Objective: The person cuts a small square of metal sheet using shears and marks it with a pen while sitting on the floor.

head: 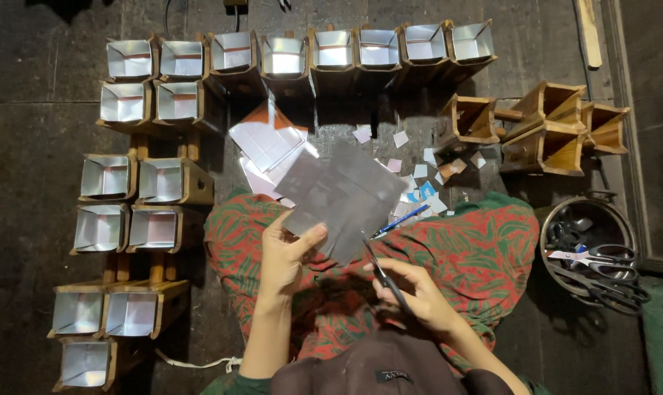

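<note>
While the left hand [286, 256] pinches the lower left corner of a grey square sheet [342, 194] between thumb and fingers, the sheet is held up flat and tilted like a diamond above the lap, in the middle of the view. The right hand [412, 292] is closed around the handles of a pair of scissors [381, 269], whose dark blades point up and to the left and meet the sheet's lower edge just beside the left thumb. Both forearms rise from the bottom edge over a red and green patterned cloth [478, 249] that covers the person's crossed legs. A blue pen [399, 221] lies on the cloth just right of the sheet. Behind the sheet, on the dark floor [32, 146], sits a loose stack of pale square sheets [267, 143], and small paper scraps [419, 172] are scattered to the right of it. Wooden boxes lined with shiny foil [331, 50] stand in a row along the top of the view, and more lined boxes [127, 219] run down the left side in pairs, their open mouths facing up. To the upper right, a cluster of bare wooden boxes [543, 124] lies tipped at angles, touching one another. Lower right, near the person's knee, a round metal bowl [554, 212] holds several more pairs of scissors with black handles [602, 274], piled together.
</note>
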